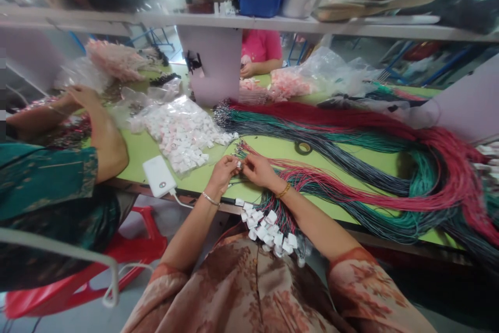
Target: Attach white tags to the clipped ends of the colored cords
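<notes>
My left hand (223, 173) pinches a small white connector (238, 165) above the front edge of the green table. Close against it, my right hand (258, 170) is closed at the same connector, its fingertips on what looks like a thin wire end. Loose red, green and black wires (312, 180) run from beside my hands to the right. A cluster of white connectors (268, 229) on wires hangs over the table edge below my right wrist. Behind my hands, a clear plastic bag (179, 130) spills many white connectors onto the table.
Thick bundles of red wires (351, 115) and black wires (362, 164) curve across the table (362, 151). A roll of black tape (303, 148) lies between them. A white power bank (159, 176) with a cable sits left. A co-worker's arm (103, 130) is at far left; another person (262, 50) sits opposite.
</notes>
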Demonstrator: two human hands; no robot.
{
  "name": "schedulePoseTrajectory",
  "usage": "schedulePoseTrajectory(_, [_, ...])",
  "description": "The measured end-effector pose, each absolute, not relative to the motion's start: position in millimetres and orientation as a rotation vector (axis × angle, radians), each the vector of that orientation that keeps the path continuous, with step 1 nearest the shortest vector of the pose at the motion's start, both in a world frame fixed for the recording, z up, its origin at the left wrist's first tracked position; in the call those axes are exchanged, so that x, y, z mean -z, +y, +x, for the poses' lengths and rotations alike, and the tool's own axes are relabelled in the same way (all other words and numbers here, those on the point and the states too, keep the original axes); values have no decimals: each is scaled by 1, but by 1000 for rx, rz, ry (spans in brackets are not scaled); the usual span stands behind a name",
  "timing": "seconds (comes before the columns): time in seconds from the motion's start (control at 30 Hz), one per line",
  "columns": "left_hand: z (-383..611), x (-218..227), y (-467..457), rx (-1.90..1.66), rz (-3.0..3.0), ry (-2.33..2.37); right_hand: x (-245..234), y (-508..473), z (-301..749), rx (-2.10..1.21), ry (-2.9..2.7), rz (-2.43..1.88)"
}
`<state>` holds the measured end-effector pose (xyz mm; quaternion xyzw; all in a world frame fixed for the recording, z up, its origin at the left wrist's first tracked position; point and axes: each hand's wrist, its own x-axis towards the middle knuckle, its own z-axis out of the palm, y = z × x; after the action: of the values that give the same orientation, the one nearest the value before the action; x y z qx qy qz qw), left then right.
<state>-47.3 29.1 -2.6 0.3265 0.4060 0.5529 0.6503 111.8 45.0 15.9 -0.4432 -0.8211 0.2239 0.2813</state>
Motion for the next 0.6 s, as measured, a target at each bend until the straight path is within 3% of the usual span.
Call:
schedulePoseTrajectory(0.27, [-47, 3, 32, -1246, 722, 925, -12, 99, 144, -436, -2161, -1692])
schedulePoseTrajectory(0.6, [-48, 1, 31, -1233, 721, 919, -19, 98, 152, -394, -2008, -1703])
